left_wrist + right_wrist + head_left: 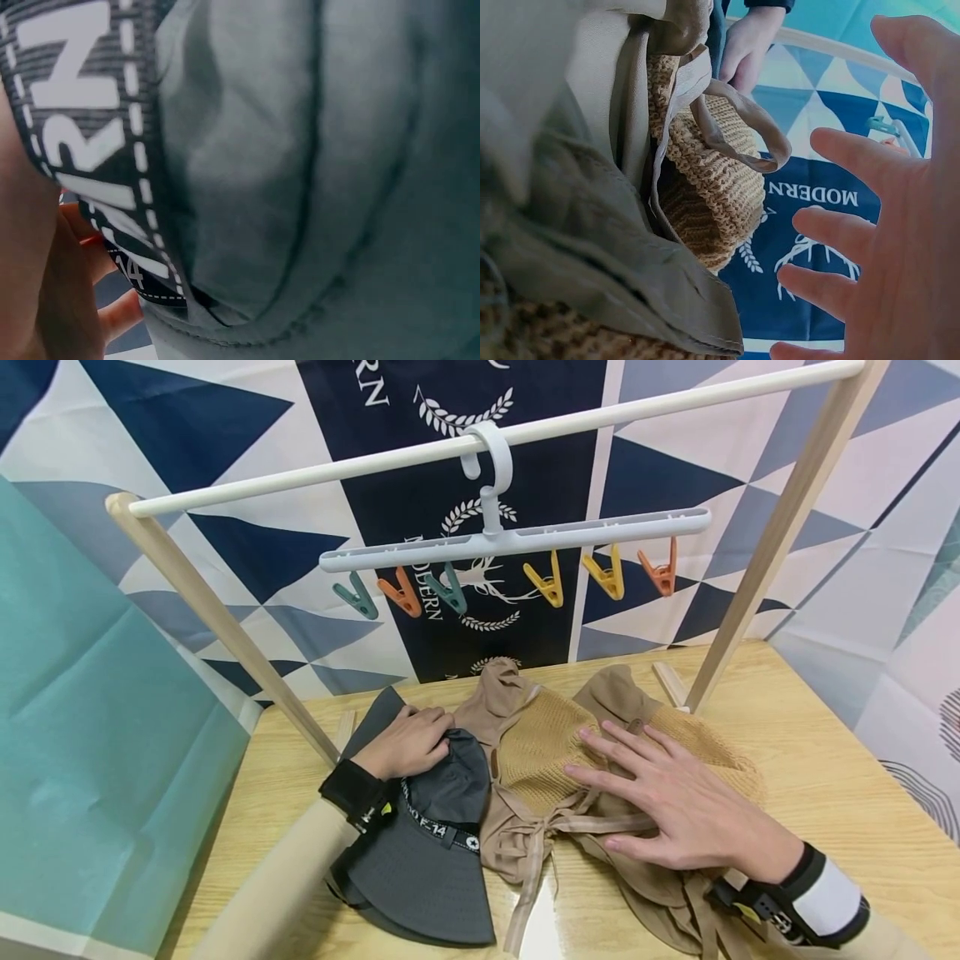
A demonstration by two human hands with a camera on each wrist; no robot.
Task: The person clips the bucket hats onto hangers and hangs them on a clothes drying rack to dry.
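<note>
Firstly: charcoal wide-brimmed hat (pixel 438 860), between six and seven o'clock, left hand (pixel 411 743) curled on its crown; likely light, soft-crowned, brim stiffer, best gripped at crown. Secondly: tan woven sun hat (pixel 542 747), five o'clock, probably floppy; right hand (pixel 667 793), four o'clock, fingers spread.

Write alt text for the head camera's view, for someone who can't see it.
A person's left hand touches a dark gray wide-brimmed hat on a wood-grain table; their right hand is spread over two brown-and-tan sun hats. Above them, a pale gray hanger with six teal, orange and yellow clips hangs from a white rod.
</note>
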